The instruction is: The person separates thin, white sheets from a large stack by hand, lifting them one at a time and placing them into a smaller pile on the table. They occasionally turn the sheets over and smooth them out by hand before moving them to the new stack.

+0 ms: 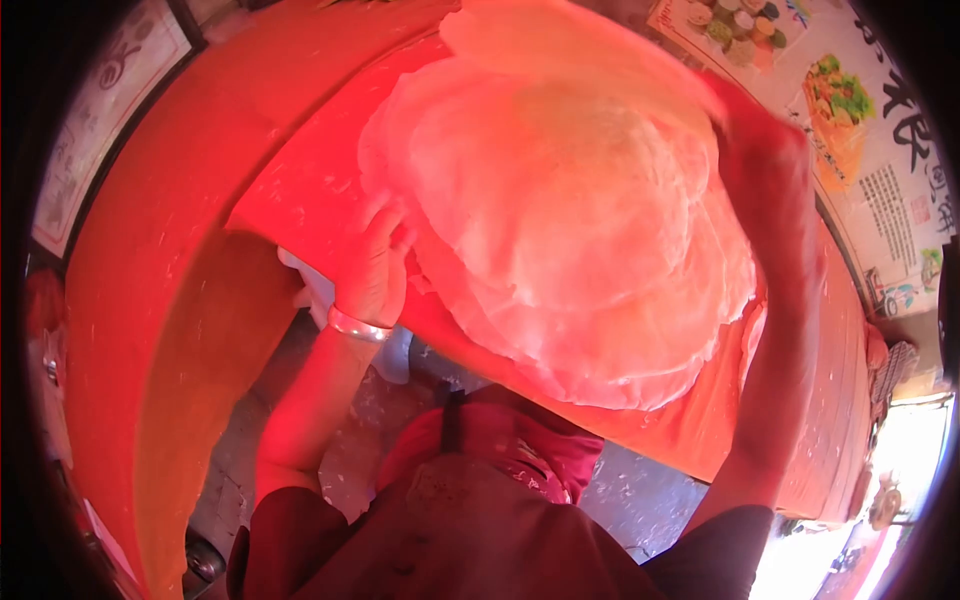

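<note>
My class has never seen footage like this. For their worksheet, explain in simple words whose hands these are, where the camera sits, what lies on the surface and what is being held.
There is no robot here: a person works with two bare hands. The only picture comes from a camera worn on the head, looking down, so the arms reach in from below. A stack of large, thin, round sheets, perhaps dough or flatbread, lies on a table that looks red. The left hand, with a shiny bracelet at its wrist, is beside the stack's edge, fingers spread. The right hand is at the far right edge; it may be holding a sheet, but blur hides its grip.
</note>
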Motion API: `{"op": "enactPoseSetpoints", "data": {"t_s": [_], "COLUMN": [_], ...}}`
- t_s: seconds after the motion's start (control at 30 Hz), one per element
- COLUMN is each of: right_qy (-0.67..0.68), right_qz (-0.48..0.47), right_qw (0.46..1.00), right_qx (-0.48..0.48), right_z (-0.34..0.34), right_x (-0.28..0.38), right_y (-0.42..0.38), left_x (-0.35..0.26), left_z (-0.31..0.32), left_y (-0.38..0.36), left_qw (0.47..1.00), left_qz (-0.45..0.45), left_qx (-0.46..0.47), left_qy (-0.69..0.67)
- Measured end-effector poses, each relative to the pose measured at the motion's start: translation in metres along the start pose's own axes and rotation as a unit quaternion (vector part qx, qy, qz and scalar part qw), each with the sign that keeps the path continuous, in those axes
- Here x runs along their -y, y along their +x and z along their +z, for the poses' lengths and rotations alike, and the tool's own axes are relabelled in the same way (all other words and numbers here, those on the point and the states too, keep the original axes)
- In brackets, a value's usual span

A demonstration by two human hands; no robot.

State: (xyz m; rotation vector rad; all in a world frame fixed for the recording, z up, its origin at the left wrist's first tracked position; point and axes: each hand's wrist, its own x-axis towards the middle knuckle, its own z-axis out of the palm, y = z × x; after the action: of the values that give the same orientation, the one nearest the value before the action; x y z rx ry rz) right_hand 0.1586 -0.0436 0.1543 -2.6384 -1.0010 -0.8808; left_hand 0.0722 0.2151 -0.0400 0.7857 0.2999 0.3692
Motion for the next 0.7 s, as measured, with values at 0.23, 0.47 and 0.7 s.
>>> {"op": "enactPoseSetpoints", "data": {"t_s": [0.23, 0.47, 0.7], "right_qy": [0.021, 0.031, 0.041], "right_qz": [-0.105, -0.075, -0.072], "right_qw": [0.992, 0.994, 0.994], "right_qx": [0.061, 0.071, 0.075], "right_z": [0.109, 0.101, 0.102], "right_x": [0.028, 0.034, 0.043], "right_y": [-0.102, -0.097, -0.102], "left_x": [-0.009, -0.009, -0.004], "left_z": [0.002, 0.018, 0.035], "left_y": [-0.005, -0.012, -0.010], "left_qw": [0.981, 0.964, 0.929], "left_qz": [-0.152, -0.216, -0.273], "left_qx": [0.117, 0.156, 0.223], "left_qy": [-0.002, 0.023, -0.113]}}
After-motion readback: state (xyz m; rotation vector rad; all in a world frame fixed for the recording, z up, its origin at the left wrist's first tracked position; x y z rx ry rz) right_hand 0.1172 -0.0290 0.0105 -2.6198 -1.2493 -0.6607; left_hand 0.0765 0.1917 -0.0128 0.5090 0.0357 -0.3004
